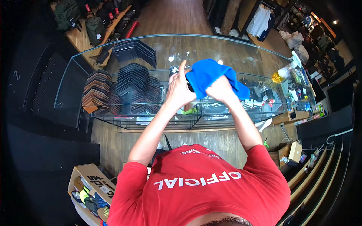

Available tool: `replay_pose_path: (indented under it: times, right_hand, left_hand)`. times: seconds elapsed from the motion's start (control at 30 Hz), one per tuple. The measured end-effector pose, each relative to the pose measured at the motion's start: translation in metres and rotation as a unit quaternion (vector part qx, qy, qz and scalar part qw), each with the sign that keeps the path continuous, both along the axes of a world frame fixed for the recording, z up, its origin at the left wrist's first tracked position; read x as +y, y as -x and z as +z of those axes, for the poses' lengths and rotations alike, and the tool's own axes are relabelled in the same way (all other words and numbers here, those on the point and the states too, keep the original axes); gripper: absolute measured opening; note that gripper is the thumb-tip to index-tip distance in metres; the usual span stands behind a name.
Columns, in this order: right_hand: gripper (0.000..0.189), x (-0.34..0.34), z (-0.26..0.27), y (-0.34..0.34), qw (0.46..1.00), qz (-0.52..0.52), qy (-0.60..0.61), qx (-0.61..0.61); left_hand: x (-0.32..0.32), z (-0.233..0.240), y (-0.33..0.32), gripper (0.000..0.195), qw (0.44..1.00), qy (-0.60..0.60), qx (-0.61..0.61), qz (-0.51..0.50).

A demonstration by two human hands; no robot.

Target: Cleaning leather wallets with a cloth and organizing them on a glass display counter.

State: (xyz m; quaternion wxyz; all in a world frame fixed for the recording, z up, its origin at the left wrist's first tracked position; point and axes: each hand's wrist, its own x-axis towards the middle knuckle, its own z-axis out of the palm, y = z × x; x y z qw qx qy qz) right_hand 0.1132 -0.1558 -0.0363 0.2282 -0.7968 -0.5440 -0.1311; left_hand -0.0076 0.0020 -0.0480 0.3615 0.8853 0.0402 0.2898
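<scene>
My right hand (pixel 222 89) is closed on a bright blue cloth (pixel 210 75) above the glass display case (pixel 181 35). Part of the cloth drapes over that hand and hangs to its right. My left hand (pixel 181 87) is at the cloth's left edge, its index finger raised and its thumb towards the cloth. A small dark object (pixel 190 86) shows between the left hand and the cloth; what it is and how it is held cannot be told. To the left, dark folded wallets (pixel 133 76) and brown wallets (pixel 97 84) stand in rows at the case.
A spray bottle with yellow liquid (pixel 278 76) stands at the case's right end, near assorted small items. An open cardboard box (pixel 93 180) filled with goods sits at lower left. Wooden slats (pixel 314 175) are at lower right, backpacks (pixel 94 29) at upper left.
</scene>
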Motion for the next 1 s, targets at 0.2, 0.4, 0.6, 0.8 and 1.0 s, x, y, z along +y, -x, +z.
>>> replay_pose_path:
  times: [0.2, 0.4, 0.6, 0.8, 1.0]
  right_hand:
    - [0.052, -0.007, -0.013, 0.011, 0.989, 0.109, 0.032, 0.098]
    - [0.037, 0.022, 0.000, -0.016, 0.994, -0.040, -0.017, 0.096]
    - [0.044, -0.007, -0.018, 0.022, 0.995, 0.061, -0.065, 0.046]
    - [0.052, -0.063, -0.036, 0.002, 0.995, -0.098, 0.029, 0.005]
    - [0.042, -0.008, -0.014, -0.017, 0.990, -0.067, -0.001, 0.120]
  left_hand:
    - [0.012, -0.017, 0.002, 0.125, 1.000, -0.020, -0.007, -0.014]
    - [0.007, -0.008, 0.000, 0.121, 0.999, -0.018, 0.046, 0.010]
    - [0.010, -0.030, -0.006, 0.106, 0.997, -0.065, 0.034, 0.028]
    - [0.006, -0.017, 0.004, 0.092, 0.997, -0.079, 0.022, 0.016]
    - [0.008, -0.019, 0.002, 0.095, 0.996, -0.085, 0.020, 0.027]
